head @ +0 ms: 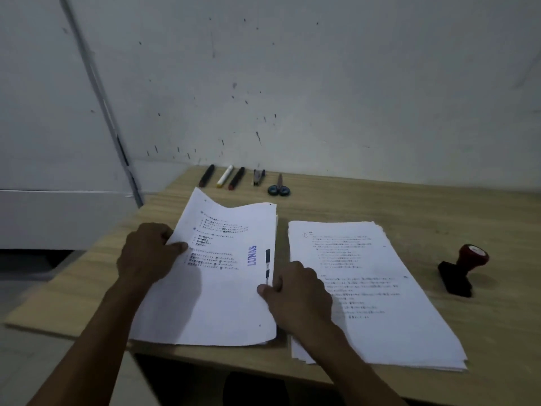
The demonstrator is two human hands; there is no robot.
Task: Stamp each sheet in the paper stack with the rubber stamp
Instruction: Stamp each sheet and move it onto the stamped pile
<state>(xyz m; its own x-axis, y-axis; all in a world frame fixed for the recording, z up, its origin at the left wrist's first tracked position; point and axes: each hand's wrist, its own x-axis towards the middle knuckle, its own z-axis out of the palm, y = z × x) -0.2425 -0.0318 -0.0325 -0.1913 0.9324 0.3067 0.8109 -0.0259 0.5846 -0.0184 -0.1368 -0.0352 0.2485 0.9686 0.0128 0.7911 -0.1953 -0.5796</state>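
Note:
Two paper piles lie side by side on the wooden table. The top sheet of the left pile bears a blue "LUNAS" stamp mark and its far left corner curls up. My left hand pinches that sheet's left edge. My right hand grips its right edge, thumb on top, resting partly over the right paper stack, whose top sheet shows printed text and no blue mark. The rubber stamp, red knob and black base, lies tipped on the table to the right of the stack, untouched.
Along the table's far edge lie three markers, a small dark stapler-like tool and scissors. A stained white wall rises behind. The table's front edge runs just below the papers.

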